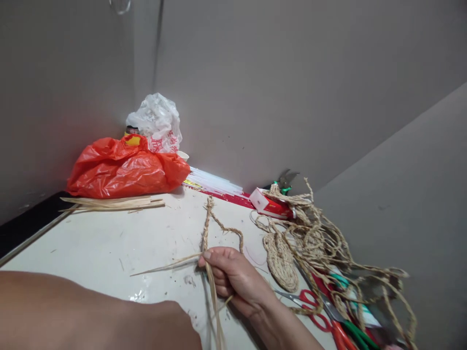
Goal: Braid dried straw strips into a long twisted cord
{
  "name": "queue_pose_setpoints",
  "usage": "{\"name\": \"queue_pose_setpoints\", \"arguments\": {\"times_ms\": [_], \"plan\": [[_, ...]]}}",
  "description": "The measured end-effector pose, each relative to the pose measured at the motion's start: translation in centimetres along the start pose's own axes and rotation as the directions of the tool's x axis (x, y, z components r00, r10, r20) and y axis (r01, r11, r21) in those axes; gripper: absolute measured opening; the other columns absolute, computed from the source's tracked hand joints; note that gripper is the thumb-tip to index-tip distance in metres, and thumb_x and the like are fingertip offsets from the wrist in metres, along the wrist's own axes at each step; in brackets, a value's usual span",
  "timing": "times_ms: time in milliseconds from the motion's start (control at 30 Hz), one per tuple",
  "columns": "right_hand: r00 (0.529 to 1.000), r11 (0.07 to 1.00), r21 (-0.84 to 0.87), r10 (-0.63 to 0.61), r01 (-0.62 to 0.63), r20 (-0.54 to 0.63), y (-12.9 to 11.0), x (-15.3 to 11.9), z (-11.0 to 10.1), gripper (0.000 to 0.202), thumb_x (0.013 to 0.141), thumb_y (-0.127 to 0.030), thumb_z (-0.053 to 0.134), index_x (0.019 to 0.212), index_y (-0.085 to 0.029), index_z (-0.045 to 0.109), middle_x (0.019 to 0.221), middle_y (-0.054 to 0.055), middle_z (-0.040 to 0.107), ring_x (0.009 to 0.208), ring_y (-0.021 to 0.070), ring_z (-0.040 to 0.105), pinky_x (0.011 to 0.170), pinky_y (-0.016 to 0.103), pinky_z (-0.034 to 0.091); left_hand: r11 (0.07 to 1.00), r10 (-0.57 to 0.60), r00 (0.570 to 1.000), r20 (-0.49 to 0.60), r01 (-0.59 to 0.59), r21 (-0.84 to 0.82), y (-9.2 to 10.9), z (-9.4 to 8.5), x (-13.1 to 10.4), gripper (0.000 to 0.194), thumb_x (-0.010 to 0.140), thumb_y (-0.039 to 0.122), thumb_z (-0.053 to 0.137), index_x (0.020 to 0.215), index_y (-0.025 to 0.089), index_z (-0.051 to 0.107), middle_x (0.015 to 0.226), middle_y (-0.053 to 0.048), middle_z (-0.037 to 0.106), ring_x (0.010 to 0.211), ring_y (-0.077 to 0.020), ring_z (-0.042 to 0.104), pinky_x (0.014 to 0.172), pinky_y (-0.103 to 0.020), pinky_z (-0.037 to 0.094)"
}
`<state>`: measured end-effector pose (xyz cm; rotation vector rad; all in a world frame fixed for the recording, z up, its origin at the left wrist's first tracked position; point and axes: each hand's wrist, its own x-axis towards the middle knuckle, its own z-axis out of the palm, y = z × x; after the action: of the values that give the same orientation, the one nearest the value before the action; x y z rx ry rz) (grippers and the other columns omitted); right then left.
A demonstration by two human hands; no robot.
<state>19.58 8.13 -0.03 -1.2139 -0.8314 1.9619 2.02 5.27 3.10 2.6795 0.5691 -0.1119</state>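
Observation:
My right hand [233, 279] is shut on a braided straw cord [206, 228] and on loose flat straw strands [218, 316] that trail toward me. The cord runs up the white table [109, 253] to a knot and loops back down to the hand. One thin straw strand [164, 266] sticks out to the left from under my thumb. My left forearm [91, 311] lies across the bottom left; its hand is out of the picture.
An orange plastic bag [124, 167] and a white bag [156, 121] fill the far corner, with flat straw strips [113, 203] in front. At right lie a woven oval piece [280, 260], tangled straw cord [324, 238], red scissors [317, 306], green-handled shears [284, 182] and a red box [272, 204].

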Motion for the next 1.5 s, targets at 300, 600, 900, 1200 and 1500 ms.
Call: {"name": "queue_pose_setpoints", "arguments": {"times_ms": [300, 600, 900, 1200, 1500], "plan": [[0.994, 0.999, -0.04, -0.029, 0.033, 0.105, -0.1, 0.8, -0.6, 0.025, 0.068, -0.034, 0.067, 0.065, -0.012, 0.057, 0.039, -0.013, 0.024, 0.034, 0.0009, 0.01, 0.037, 0.019, 0.003, 0.896, -0.431, 0.789, -0.437, 0.433, -0.102, -8.0, -9.6, -1.4, 0.018, 0.077, 0.026, 0.049, 0.066, 0.019, 0.062, 0.062, -0.001, 0.059, 0.051, -0.0102, 0.043, 0.051, -0.023, 0.028], [0.988, 0.996, -0.072, -0.036, 0.047, 0.148, -0.1, 1.1, -1.0, 0.023, 0.07, -0.033, 0.064, 0.065, -0.011, 0.058, 0.039, -0.012, 0.024, 0.034, 0.0013, 0.011, 0.036, 0.02, 0.004, 0.743, -0.62, 0.7, -0.354, 0.669, 0.021, -15.4, -6.6, -3.3, 0.02, 0.072, 0.034, 0.053, 0.074, 0.02, 0.068, 0.072, -0.003, 0.067, 0.06, -0.0132, 0.052, 0.055, -0.023, 0.03], [0.982, 0.995, -0.084, -0.042, 0.059, 0.184, -0.3, 0.8, -0.9, 0.026, 0.071, -0.035, 0.065, 0.066, -0.011, 0.057, 0.04, -0.013, 0.024, 0.035, 0.0011, 0.009, 0.037, 0.02, 0.003, 0.753, -0.611, 0.723, -0.324, 0.656, 0.043, -14.9, -6.0, -4.7, 0.014, 0.068, 0.022, 0.053, 0.072, 0.022, 0.067, 0.075, -0.002, 0.068, 0.065, -0.0148, 0.056, 0.057, -0.023, 0.033], [0.976, 0.989, -0.123, -0.059, 0.087, 0.21, -0.2, 1.0, -0.9, 0.026, 0.073, -0.036, 0.063, 0.068, -0.011, 0.056, 0.041, -0.013, 0.023, 0.036, 0.0012, 0.009, 0.037, 0.02, 0.002, 0.675, -0.672, 0.614, -0.413, 0.738, 0.0, -15.8, -6.9, -5.9, 0.02, 0.07, 0.027, 0.054, 0.085, 0.019, 0.065, 0.083, -0.004, 0.068, 0.07, -0.0158, 0.057, 0.06, -0.023, 0.035], [0.972, 0.983, -0.151, -0.072, 0.108, 0.223, -0.2, 0.8, -0.9, 0.023, 0.072, -0.034, 0.062, 0.067, -0.012, 0.055, 0.041, -0.013, 0.022, 0.036, 0.0016, 0.009, 0.037, 0.02, 0.003, 0.706, -0.672, 0.58, -0.461, 0.689, -0.162, -15.4, -6.9, -5.5, 0.006, 0.062, 0.022, 0.056, 0.06, 0.017, 0.06, 0.062, -0.003, 0.06, 0.059, -0.0142, 0.049, 0.057, -0.025, 0.032]]}}
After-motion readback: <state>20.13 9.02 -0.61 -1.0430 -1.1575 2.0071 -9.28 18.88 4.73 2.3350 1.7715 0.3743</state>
